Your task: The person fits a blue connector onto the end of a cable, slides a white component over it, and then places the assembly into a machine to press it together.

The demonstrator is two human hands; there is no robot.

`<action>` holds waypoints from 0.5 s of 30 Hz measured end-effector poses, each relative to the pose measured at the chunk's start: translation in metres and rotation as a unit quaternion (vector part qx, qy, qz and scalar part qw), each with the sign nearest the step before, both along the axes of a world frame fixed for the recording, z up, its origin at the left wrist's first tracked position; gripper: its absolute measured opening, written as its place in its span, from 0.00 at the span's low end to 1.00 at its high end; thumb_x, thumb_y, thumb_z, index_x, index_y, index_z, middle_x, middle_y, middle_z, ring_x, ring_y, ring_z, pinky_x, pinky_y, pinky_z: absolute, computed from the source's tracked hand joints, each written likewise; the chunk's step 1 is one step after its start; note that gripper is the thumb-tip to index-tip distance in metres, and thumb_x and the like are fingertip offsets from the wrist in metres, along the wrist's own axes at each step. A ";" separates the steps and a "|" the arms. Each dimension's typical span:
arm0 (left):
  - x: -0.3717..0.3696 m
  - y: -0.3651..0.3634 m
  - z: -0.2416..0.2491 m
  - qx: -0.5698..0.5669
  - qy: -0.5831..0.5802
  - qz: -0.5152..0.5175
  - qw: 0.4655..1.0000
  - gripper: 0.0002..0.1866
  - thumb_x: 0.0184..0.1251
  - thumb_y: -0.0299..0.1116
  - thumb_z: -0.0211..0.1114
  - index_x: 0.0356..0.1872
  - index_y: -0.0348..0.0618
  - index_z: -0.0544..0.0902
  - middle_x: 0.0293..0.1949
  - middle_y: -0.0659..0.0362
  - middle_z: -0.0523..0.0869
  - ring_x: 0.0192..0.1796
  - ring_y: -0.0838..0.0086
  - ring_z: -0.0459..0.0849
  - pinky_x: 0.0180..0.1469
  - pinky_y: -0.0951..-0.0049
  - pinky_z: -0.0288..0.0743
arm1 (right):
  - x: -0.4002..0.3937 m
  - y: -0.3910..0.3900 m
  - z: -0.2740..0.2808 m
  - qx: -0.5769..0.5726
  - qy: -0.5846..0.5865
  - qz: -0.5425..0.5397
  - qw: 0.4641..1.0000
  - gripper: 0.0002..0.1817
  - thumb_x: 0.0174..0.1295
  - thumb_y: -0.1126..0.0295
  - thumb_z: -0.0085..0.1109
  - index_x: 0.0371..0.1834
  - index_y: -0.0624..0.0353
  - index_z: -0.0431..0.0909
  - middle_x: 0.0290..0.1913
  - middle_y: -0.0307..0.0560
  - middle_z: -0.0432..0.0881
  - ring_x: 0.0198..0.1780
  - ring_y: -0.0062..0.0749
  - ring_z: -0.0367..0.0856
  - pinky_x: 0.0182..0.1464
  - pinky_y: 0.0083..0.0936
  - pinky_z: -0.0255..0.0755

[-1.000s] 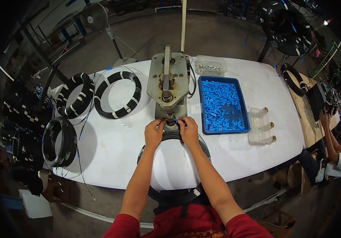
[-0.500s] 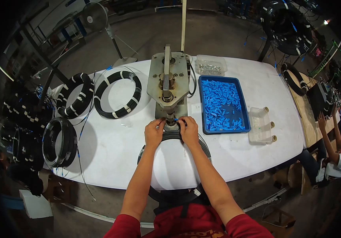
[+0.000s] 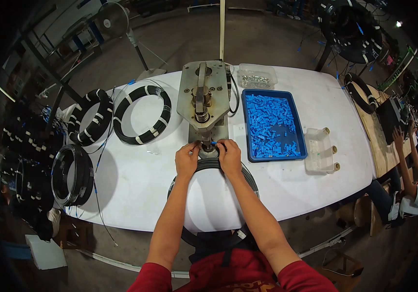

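Observation:
Both hands meet at the foot of a metal bench press (image 3: 204,100). My left hand (image 3: 187,158) is closed in a pinch at the left of the press's lower die; what its fingertips hold is hidden. At the right of the die, my right hand (image 3: 230,156) pinches a small blue connector (image 3: 213,143), mostly covered by the fingers and tooling. Beneath both wrists lies a coil of black cable (image 3: 251,181), which hangs past the table's front edge towards my lap.
Right of the press stand a blue tray (image 3: 304,146) of small blue connectors, a clear box (image 3: 267,70) of metal parts and a clear bin (image 3: 316,163). Black cable coils (image 3: 119,124) lie on the left. A fan (image 3: 113,19) stands behind; a co-worker's hands (image 3: 399,138) are far right.
The bar on top of the press sits lower than before. My hands stay at the die, with the view shifted slightly.

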State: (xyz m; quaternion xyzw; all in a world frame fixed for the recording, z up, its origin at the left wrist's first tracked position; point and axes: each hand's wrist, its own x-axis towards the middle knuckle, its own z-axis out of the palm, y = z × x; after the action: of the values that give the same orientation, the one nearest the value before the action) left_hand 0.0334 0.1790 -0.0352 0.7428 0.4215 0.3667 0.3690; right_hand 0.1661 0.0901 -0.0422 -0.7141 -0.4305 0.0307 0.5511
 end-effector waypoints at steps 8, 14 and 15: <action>0.001 0.001 -0.002 0.022 0.015 0.014 1.000 0.12 0.68 0.35 0.68 0.45 0.38 0.90 0.31 0.49 0.89 0.33 0.68 0.86 0.40 0.71 0.77 | 0.001 0.000 0.000 0.012 -0.004 0.003 1.000 0.04 0.65 0.74 0.61 0.38 0.64 0.83 0.37 0.54 0.83 0.42 0.54 0.79 0.47 0.43 0.73; 0.000 0.001 -0.005 0.020 0.015 0.005 1.000 0.11 0.69 0.35 0.66 0.46 0.43 0.90 0.36 0.49 0.89 0.36 0.58 0.87 0.41 0.66 0.78 | 0.002 0.000 0.001 0.013 -0.015 0.001 1.000 0.05 0.64 0.75 0.63 0.38 0.66 0.84 0.37 0.56 0.85 0.40 0.52 0.82 0.45 0.39 0.75; 0.000 0.001 -0.004 0.020 0.016 0.005 1.000 0.11 0.70 0.35 0.66 0.46 0.43 0.90 0.36 0.49 0.89 0.36 0.58 0.87 0.41 0.66 0.78 | 0.002 0.000 0.001 0.016 -0.017 0.001 1.000 0.05 0.64 0.75 0.63 0.38 0.66 0.84 0.36 0.56 0.84 0.40 0.52 0.82 0.45 0.39 0.74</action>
State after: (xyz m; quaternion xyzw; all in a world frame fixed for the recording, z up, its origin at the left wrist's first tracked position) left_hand 0.0334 0.1797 -0.0396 0.7532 0.4240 0.3651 0.3457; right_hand 0.1677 0.0902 -0.0408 -0.7051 -0.4409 0.0125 0.5552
